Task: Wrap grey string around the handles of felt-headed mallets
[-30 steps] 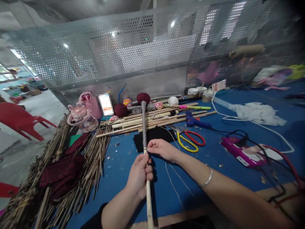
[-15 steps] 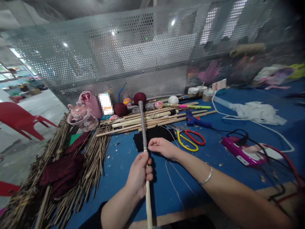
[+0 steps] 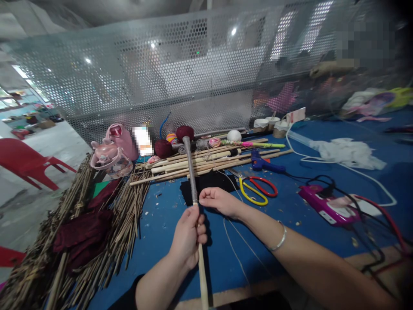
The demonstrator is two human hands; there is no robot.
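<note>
A long pale stick [image 3: 202, 275] stands out from the front edge of the blue table, its upper part wrapped in grey cord [image 3: 191, 170] and topped by a dark red ball [image 3: 185, 133]. My left hand [image 3: 188, 234] is wrapped round the bare stick just below the grey wrapping. Close to the right of the wrapping's lower end is my right hand [image 3: 219, 201], thumb and fingertips pinched together on thin grey thread. Loose thread [image 3: 237, 254] trails below the right hand over the table.
Scissors with red and yellow handles [image 3: 253, 196], a blue glue gun [image 3: 266, 164] and a purple power strip [image 3: 325, 206] lie to the right. Wooden sticks [image 3: 209, 162] lie behind the hands. Bundled twigs [image 3: 129, 224] and dark red cloth [image 3: 84, 234] are at left.
The top of the stick, with the dark red ball, has tilted slightly left. Both hands keep nearly the same places, the right one shifting a touch left.
</note>
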